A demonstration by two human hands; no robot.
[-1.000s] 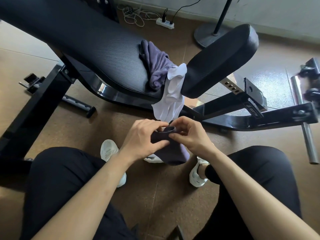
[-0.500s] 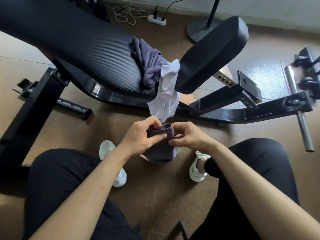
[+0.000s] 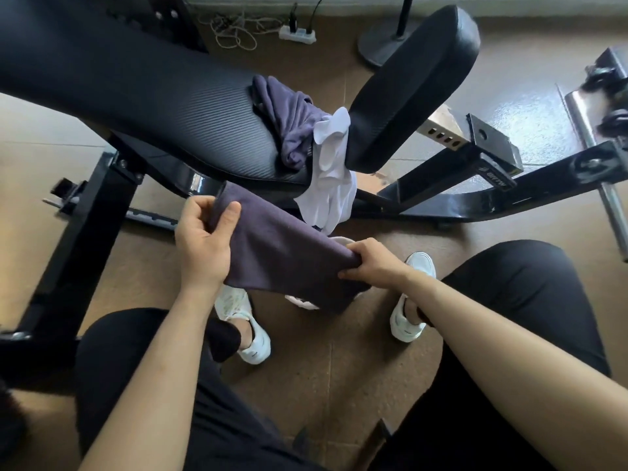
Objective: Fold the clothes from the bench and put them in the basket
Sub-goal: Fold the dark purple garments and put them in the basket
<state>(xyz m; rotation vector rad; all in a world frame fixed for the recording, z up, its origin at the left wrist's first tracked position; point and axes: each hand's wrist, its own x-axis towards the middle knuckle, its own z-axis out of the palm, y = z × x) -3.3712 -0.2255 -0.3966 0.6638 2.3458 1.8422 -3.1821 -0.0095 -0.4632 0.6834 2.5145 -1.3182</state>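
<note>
Stretched out now, the dark grey garment (image 3: 282, 263) spans between both hands instead of bunched: left hand (image 3: 204, 246) pinches one end, right hand (image 3: 370, 263) grips the other, likely flattening it for folding, below the bench (image 3: 153, 107) edge.

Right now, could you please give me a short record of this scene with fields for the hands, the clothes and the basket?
left hand: grips the upper end of the dark cloth
right hand: grips its lower end
dark cloth: stretched between both hands, above the floor
purple garment: bunched on the bench
white garment: hangs off the bench edge
basket: not in view
</note>
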